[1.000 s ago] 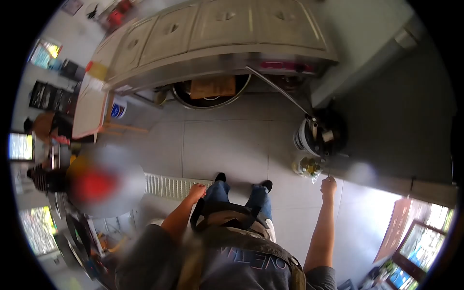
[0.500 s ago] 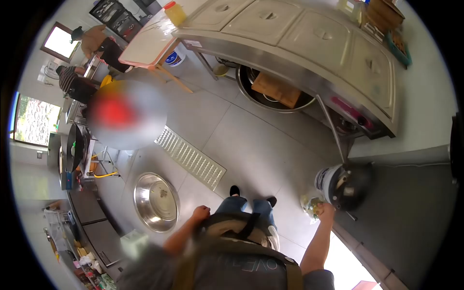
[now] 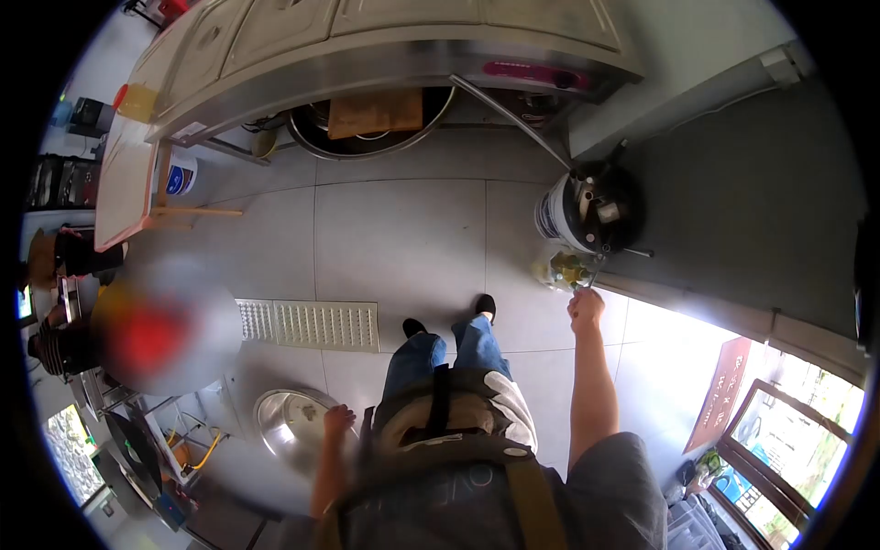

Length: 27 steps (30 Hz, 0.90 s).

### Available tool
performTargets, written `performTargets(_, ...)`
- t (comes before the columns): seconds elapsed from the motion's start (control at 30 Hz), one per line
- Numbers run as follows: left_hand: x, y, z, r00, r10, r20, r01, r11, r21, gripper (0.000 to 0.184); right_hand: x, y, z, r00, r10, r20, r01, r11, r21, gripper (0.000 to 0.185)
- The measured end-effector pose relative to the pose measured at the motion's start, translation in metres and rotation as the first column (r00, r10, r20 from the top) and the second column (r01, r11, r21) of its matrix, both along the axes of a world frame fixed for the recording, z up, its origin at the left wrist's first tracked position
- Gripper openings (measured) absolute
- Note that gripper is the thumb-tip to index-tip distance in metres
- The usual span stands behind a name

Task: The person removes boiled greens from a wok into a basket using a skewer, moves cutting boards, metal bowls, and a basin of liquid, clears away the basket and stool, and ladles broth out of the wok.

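While the right hand (image 3: 587, 310) grips a clear plastic bag (image 3: 566, 268), the left hand (image 3: 338, 420) curls loosely near a round silver metal basin (image 3: 282, 429).

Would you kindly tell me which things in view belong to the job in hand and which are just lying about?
Probably in the job:
clear plastic bag with yellow and green inside, by the right hand; grip unclear

Apparently just lying about:
round silvery metal basin
rectangular brown wooden board
round blue-and-white bucket
red-lidded yellow container
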State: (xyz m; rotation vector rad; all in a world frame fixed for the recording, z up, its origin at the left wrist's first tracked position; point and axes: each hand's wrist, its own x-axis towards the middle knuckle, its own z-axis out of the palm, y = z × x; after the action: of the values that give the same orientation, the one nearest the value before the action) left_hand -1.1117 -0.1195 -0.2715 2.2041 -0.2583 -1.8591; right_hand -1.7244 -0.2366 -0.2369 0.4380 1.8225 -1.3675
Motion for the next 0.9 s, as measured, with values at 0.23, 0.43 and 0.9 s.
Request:
performTargets(0.23,-0.083,-0.069,0.036,0.998,-0.051,0.036,0.058,0.977,-0.204,0.022,-0.023,0.051,0.057,0.805,-0.195,0.560,0.527,0.669,-0.524,0.012)
performTargets(0.43,-0.159,-0.081,0.041,0.960,-0.280,-0.005,0.271,0.934,-0.231,0.022,-0.040,0.067,0.118,0.685,-0.107,0.720,0.632,0.578,-0.516,0.025)
performTargets(0.9,-0.208,-0.059,0.042,0.981,-0.190,0.042,0.194,0.965,-0.176,0.025,-0.183,0.025,0.020,0.740,0.369,0.562,-0.292,0.929,-0.226,0.013)
